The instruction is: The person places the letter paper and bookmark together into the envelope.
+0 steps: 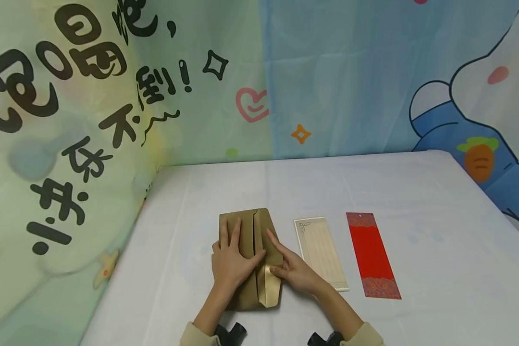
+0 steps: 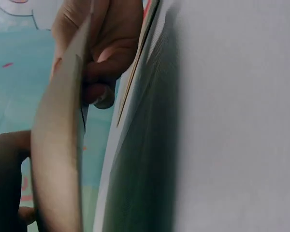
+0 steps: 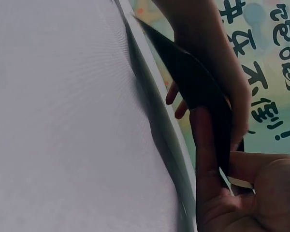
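Note:
A folded sheet of gold-brown paper (image 1: 242, 297) lies on the white table, with a long seam down its middle and a shinier flap at lower right. My left hand (image 1: 231, 264) rests on its left half, fingers spread and fairly straight, thumb reaching toward the seam. At the right edge, my right hand (image 1: 297, 273) pinches the paper between thumb and fingers. In the right wrist view the paper (image 3: 203, 92) looks dark and thin, with the right hand's fingers (image 3: 205, 140) on one side and its thumb opposite. The left wrist view shows the paper (image 2: 58, 154) edge-on.
Right of the paper lies a cream card (image 1: 324, 250) with faint vertical lines, partly behind my right forearm. Farther right is a red strip (image 1: 374, 254) with patterned ends. White cloth covers the table (image 1: 437, 230). Printed cloth curtains (image 1: 337, 81) hang along the back and left.

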{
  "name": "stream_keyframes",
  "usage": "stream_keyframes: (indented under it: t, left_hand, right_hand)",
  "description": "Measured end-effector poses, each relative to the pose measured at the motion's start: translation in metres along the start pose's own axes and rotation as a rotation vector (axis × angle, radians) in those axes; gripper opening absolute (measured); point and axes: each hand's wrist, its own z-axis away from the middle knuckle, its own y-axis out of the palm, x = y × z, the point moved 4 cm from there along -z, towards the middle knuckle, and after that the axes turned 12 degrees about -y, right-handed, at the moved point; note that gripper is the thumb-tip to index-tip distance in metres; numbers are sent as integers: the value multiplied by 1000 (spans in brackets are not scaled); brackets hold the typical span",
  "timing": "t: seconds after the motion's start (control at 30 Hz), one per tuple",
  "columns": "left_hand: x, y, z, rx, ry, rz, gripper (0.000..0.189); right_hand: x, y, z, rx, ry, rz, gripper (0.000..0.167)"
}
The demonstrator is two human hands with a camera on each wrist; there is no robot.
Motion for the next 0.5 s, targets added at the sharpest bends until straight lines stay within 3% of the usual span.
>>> stream_keyframes:
  t: [0.23, 0.43, 0.5]
  left_hand:
    - [0, 4, 2, -4, 21, 48, 86]
    - [-2, 8, -1, 7, -6, 53, 81]
    - [-4, 9, -2, 16, -15, 56, 81]
  right_hand:
    - [-3, 0, 3, 2, 31, 13, 82]
    - [-3, -1, 3, -24, 89, 28, 80]
    - [7, -1, 3, -52, 130, 56, 79]
